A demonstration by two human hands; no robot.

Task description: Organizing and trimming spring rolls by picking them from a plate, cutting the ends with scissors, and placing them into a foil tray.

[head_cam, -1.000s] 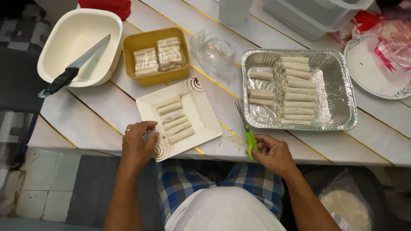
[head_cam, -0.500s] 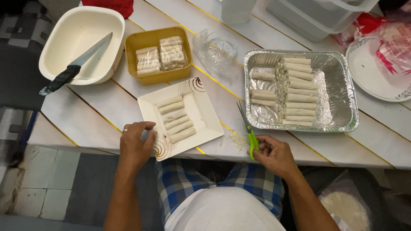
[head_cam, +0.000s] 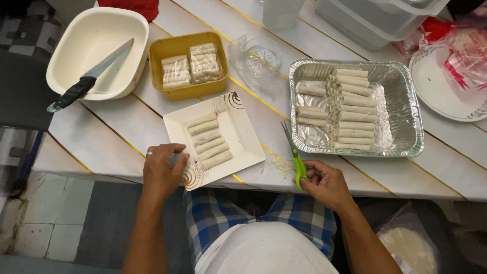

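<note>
White square plate (head_cam: 238, 142), six rolls (head_cam: 208, 141); green-handled scissors (head_cam: 296, 160) flat beside.

Foil tray (head_cam: 406, 96) of rolls, yellow box (head_cam: 157, 56), knife (head_cam: 89, 76) in white basin (head_cam: 66, 35)

Just 1 view here, the head camera, looking almost straight down from above the person's lap onto the near edge of the white slatted table (head_cam: 101, 137); it sits fairly close, forearms entering from the bottom, floor tiles (head_cam: 30, 223) showing at left, and the table's far side cut off at the top
</note>
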